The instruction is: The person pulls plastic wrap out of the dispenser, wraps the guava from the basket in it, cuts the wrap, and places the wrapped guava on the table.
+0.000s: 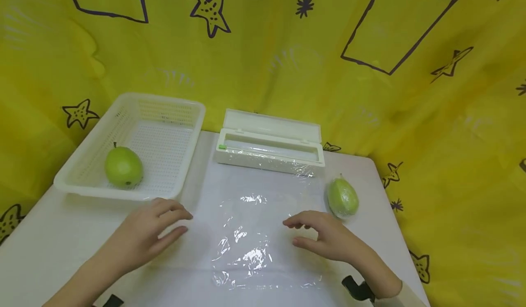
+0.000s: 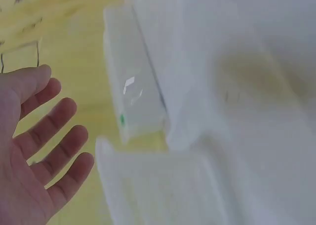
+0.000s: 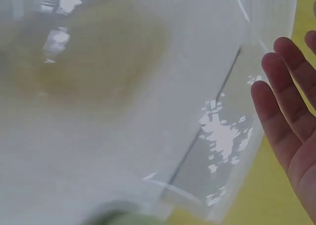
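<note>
A sheet of clear plastic wrap [image 1: 250, 257] lies over the white table, stretching from the front of a white wrap dispenser [image 1: 269, 161] whose lid stands raised. My left hand [image 1: 148, 231] hovers at the left of the sheet with its fingers loosely extended and holds nothing. On the other side is my right hand [image 1: 326, 236], also bare of any object, fingers relaxed and pointing inward. Just beyond it sits a green pear [image 1: 343, 198] with shiny film around it. In the left wrist view, the left fingers [image 2: 61, 183] are spread apart; the right fingers [image 3: 279, 121] look nearly straight.
At the left back stands a white plastic basket [image 1: 193, 129] with another green pear [image 1: 123, 166], unwrapped, inside. A yellow curtain [image 1: 263, 46] with dark drawings hangs behind the table. The white tabletop [image 1: 386, 234] ends close to the right of the wrapped pear.
</note>
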